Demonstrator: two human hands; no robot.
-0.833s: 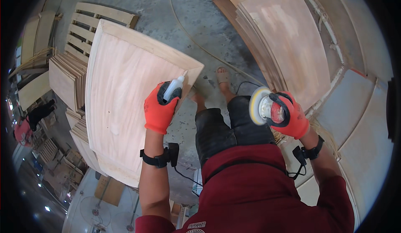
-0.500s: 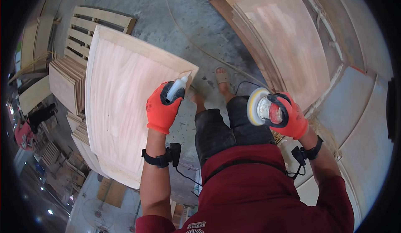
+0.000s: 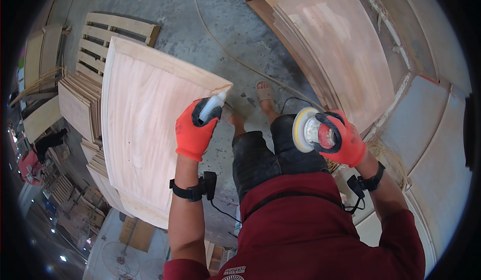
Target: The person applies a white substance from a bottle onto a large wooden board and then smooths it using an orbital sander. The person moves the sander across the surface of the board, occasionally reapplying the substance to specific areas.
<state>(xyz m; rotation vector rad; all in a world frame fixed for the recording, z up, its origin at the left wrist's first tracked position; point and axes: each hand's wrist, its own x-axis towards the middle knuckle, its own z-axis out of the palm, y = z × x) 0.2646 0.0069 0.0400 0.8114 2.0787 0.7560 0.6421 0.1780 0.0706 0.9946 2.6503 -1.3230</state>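
Observation:
My left hand (image 3: 193, 134), in an orange glove with a dark palm, is wrapped around a small white squeeze bottle (image 3: 212, 106). The bottle's nozzle points at the near right corner of a framed pale wooden panel (image 3: 143, 129). A thin brownish streak (image 3: 220, 88) runs along the frame joint at that corner. On the right, my other gloved hand (image 3: 349, 140) grips a round orbital sander (image 3: 320, 132). Its yellow-edged pad faces left, held up in the air away from any wood.
Beyond the panel lies a slatted pallet (image 3: 117, 32), with stacked boards (image 3: 77, 107) to the left. More curved panels (image 3: 340, 39) are piled at upper right. A hose (image 3: 220, 42) crosses the concrete floor (image 3: 175, 9). Far left, a person (image 3: 31, 167) bends over.
The brown streak at the panel's corner looks longer and darker. My right hand and the sander have shifted slightly left. Both hands keep their grips.

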